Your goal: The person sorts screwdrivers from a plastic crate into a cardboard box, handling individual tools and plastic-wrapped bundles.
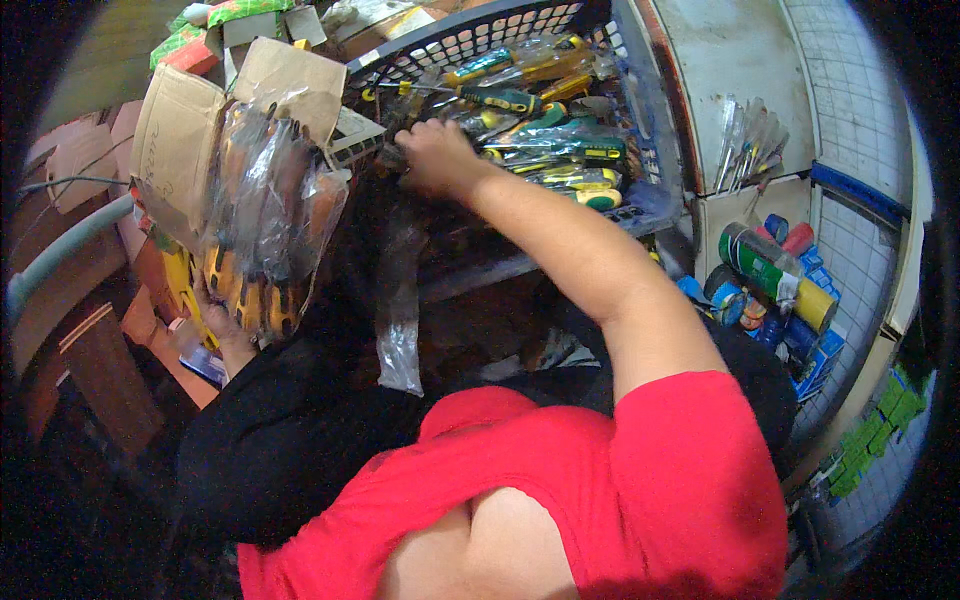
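My right hand (437, 158) reaches to the left end of a dark blue plastic basket (655, 110). Its fingers are curled closed at the basket's edge, and what they hold is hidden. Inside the basket lie several screwdrivers (500, 98) with yellow and green handles, many in clear sleeves. Below that hand hangs a clear plastic sleeve (400, 340). My left hand (217, 315), partly hidden, grips the lower side of a bundle of tools (250, 285) with yellow-and-black handles, wrapped in clear plastic. The bundle sits in an open cardboard box (175, 150) with its flaps up.
Flattened cardboard and small boxes (245, 30) lie at the back left. On the right stands a metal cabinet (745, 60) with thin tools in clear sleeves (740, 145). Below are green and blue rolls (765, 265). A curved pipe (70, 240) runs along the left.
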Motion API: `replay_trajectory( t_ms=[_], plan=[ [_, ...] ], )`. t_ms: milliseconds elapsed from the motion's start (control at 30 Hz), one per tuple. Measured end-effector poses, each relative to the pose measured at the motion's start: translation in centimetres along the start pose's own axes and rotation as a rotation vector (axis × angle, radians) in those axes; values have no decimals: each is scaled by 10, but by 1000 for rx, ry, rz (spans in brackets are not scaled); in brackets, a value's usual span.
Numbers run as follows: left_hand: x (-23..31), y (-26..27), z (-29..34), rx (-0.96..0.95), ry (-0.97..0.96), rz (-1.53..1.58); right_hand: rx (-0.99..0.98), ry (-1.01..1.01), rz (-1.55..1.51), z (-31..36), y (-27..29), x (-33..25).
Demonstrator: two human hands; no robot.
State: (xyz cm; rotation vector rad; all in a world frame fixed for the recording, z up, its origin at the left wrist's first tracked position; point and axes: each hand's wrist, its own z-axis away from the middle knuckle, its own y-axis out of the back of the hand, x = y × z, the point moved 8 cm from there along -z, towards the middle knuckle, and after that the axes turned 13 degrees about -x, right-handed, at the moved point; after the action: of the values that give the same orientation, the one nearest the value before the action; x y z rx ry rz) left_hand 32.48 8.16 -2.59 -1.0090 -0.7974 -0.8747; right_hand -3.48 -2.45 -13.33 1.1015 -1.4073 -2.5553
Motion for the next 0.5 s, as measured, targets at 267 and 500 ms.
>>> replay_trajectory(
  t_ms=[267, 500],
  plan=[
    [-5, 4, -5, 69, 18, 31, -638, -265, 68, 44, 47, 108],
    [-11, 20, -5, 203, -3, 98, -793, -177, -155, 61, 55, 115]
  ],
)
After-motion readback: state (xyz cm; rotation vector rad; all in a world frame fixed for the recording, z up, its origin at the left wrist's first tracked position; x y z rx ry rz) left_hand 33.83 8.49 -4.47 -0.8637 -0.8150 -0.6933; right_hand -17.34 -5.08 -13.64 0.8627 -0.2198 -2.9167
